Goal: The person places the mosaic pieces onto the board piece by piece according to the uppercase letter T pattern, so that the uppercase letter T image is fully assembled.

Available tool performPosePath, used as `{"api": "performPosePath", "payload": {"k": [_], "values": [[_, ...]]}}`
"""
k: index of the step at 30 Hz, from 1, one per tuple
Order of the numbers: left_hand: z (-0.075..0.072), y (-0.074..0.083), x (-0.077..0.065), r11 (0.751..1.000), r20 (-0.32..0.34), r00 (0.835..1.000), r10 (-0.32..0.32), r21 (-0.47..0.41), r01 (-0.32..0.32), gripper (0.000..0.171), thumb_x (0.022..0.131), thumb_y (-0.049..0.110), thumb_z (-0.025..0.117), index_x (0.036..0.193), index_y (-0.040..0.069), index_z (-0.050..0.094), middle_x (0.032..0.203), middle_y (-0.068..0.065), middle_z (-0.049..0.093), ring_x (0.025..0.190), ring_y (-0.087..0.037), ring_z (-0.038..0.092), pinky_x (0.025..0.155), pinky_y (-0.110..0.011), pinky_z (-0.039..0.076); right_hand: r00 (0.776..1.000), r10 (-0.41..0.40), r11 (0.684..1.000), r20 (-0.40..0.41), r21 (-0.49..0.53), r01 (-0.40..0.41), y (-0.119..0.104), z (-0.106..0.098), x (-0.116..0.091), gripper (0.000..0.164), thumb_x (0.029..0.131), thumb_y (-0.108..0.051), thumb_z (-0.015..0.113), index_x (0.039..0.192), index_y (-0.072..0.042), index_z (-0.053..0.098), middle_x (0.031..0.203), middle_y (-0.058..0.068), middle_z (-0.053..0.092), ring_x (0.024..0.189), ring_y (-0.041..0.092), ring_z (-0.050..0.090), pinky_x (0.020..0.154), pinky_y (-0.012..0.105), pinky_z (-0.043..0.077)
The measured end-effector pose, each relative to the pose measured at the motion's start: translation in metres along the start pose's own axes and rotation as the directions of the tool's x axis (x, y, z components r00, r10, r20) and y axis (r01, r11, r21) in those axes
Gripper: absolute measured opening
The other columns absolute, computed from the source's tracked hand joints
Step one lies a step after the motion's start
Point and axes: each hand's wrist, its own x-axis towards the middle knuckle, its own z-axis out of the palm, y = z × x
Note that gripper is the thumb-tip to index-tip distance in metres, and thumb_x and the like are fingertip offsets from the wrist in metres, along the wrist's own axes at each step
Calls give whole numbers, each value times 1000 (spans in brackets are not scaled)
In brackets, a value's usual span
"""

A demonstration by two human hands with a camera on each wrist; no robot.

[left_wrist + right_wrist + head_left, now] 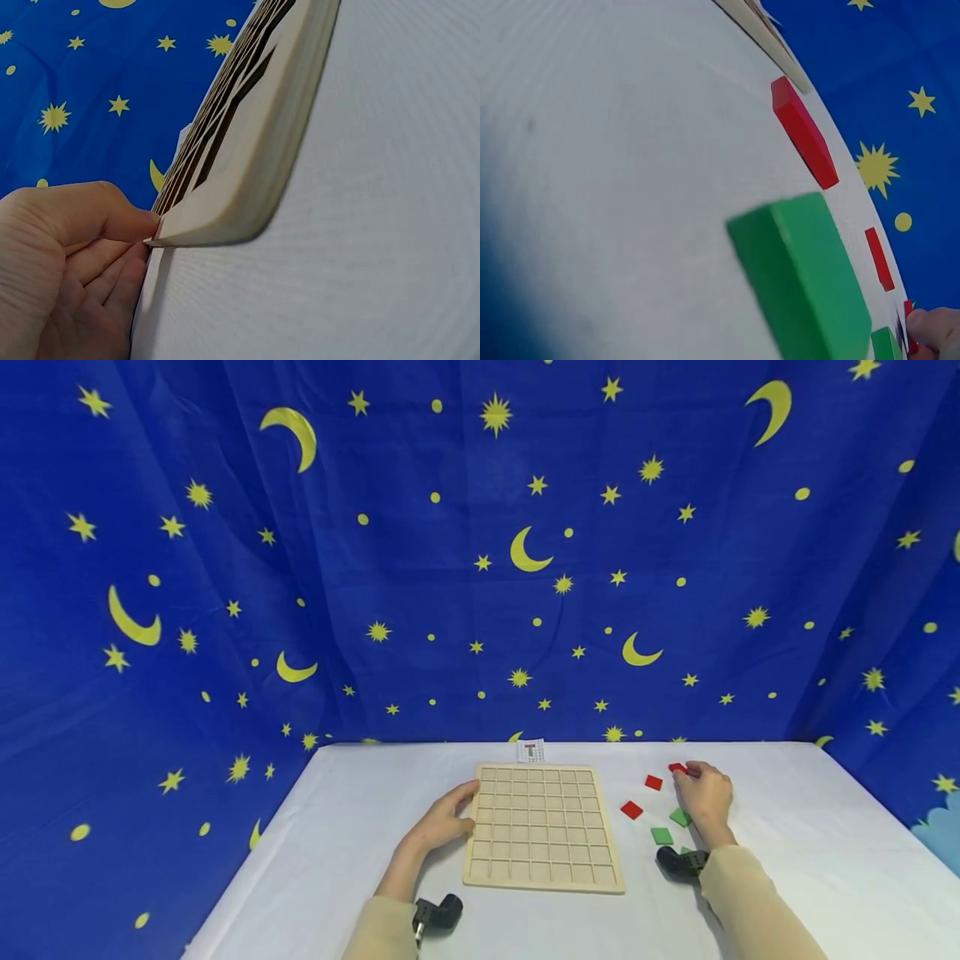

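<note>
Evidently, the step in hand is taking up a piece: the right hand (705, 793) pinches a red tile (677, 768) between thumb and fingers, at the far right of the wooden grid board (542, 828). The left hand (441, 822) rests against the board's left edge, thumb and fingers apart (steadying it, I'd judge). Nearer the board lie a second red tile (653, 782) and a third red tile (632, 810); a green tile (662, 836) and another green tile (680, 817) lie on the near side of the right hand. The next move seems to call for a secure pinch and a lift that doesn't brush those neighbours.
</note>
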Motion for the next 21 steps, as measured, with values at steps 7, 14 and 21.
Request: {"api": "performPosePath", "payload": {"k": [7, 14, 21], "values": [[-1, 1, -2, 1000, 4, 1000, 8, -7, -8, 70, 75, -8, 58, 141, -8, 33, 145, -24, 34, 132, -38, 33, 111, -43, 29, 996, 89, 990, 8, 111, -89, -6, -8, -1, 37, 85, -13, 62, 111, 13, 60, 104, 31, 62, 101, 46, 53, 93, 54, 34], [-1, -1, -3, 1000, -1, 1000, 3, -9, -3, 71, 74, -8, 58, 141, -9, 33, 144, -25, 35, 132, -38, 35, 111, -44, 29, 993, 118, 982, 10, 150, -118, -8, -5, 5, 38, 85, -15, 63, 111, 12, 61, 102, 29, 63, 98, 42, 55, 92, 52, 34], [0, 1, -2, 1000, 2, 1000, 9, -3, -9, 71, 74, -8, 58, 141, -9, 34, 144, -26, 36, 131, -38, 35, 110, -44, 30, 996, 78, 977, 42, 195, -84, -22, -10, 12, 38, 87, -18, 62, 115, 8, 62, 108, 27, 63, 99, 38, 57, 86, 48, 44]]}}
